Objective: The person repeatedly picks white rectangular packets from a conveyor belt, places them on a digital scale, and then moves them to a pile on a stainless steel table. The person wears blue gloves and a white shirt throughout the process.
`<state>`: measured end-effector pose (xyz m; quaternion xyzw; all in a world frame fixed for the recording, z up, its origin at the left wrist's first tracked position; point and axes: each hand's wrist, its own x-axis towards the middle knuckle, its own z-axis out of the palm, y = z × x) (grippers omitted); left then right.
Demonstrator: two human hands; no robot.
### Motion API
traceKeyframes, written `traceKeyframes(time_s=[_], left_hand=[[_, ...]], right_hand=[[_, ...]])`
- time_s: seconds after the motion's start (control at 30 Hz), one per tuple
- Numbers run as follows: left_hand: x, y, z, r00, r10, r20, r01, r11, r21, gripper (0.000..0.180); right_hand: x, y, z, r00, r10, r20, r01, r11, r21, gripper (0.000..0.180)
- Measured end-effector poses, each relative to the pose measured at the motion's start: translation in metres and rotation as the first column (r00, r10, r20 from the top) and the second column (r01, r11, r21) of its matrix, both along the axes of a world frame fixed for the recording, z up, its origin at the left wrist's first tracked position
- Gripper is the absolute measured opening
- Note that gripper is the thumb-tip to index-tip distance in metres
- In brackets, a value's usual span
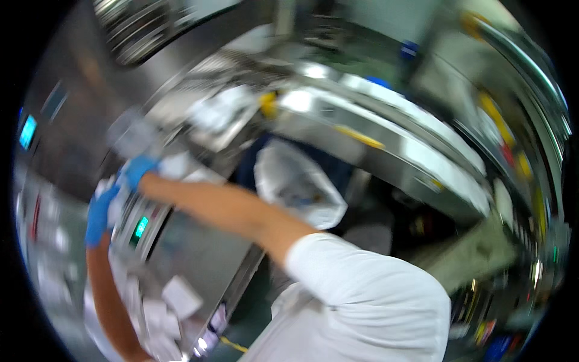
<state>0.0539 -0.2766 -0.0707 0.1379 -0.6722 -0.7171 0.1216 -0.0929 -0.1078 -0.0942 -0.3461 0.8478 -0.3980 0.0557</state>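
Note:
Both my hands wear blue gloves and are close together at the left, by a digital scale [143, 226] with a green lit display. My left hand [101, 216] is at the scale's left side, beside a pale, whitish thing [114, 205] blurred by motion. Just above it, my right hand [142, 170] reaches across at the far end of the scale, its fingers smeared. A translucent, clear-looking container or bag [134, 134] is just beyond my right hand. Whether either hand grips the pale thing does not show clearly.
Small white packets [181, 297] lie on the steel counter [208, 250] nearer me. A bin with a white liner [298, 181] stands right of my right arm. White bags [222, 110] rest farther back. A long steel counter [386, 148] runs across the right, and a phone [211, 329] lies near the edge.

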Motion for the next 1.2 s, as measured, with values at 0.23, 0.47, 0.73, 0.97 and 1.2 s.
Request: traceKeyframes(time_s=[0.23, 0.47, 0.73, 0.97, 1.2], left_hand=[[-0.026, 0.165, 0.054, 0.985, -0.033, 0.171, 0.035, 0.999, -0.008, 0.040], [-0.034, 0.241, 0.062, 0.973, -0.223, 0.051, 0.223, 0.877, -0.425, 0.040], [-0.003, 0.198, 0.145, 0.904, -0.101, 0.415, 0.405, -0.105, -0.908, 0.049], [-0.027, 0.201, 0.129, 0.807, 0.030, 0.589, 0.581, -0.213, -0.785, 0.058], [-0.049, 0.196, 0.092, 0.792, -0.008, 0.611, 0.571, -0.344, -0.746, 0.043]], right_hand=[[-0.045, 0.118, 0.001, 0.898, 0.127, 0.420, 0.113, 0.858, -0.501, 0.033], [-0.031, 0.238, 0.018, 0.743, 0.412, 0.527, -0.080, 0.837, -0.542, 0.044], [-0.025, 0.176, 0.084, 0.850, 0.519, 0.092, -0.527, 0.842, 0.118, 0.050], [-0.045, 0.161, 0.040, 0.853, 0.508, 0.117, -0.521, 0.816, 0.253, 0.048], [-0.027, 0.175, 0.025, 0.907, 0.409, 0.102, -0.422, 0.871, 0.253, 0.047]])
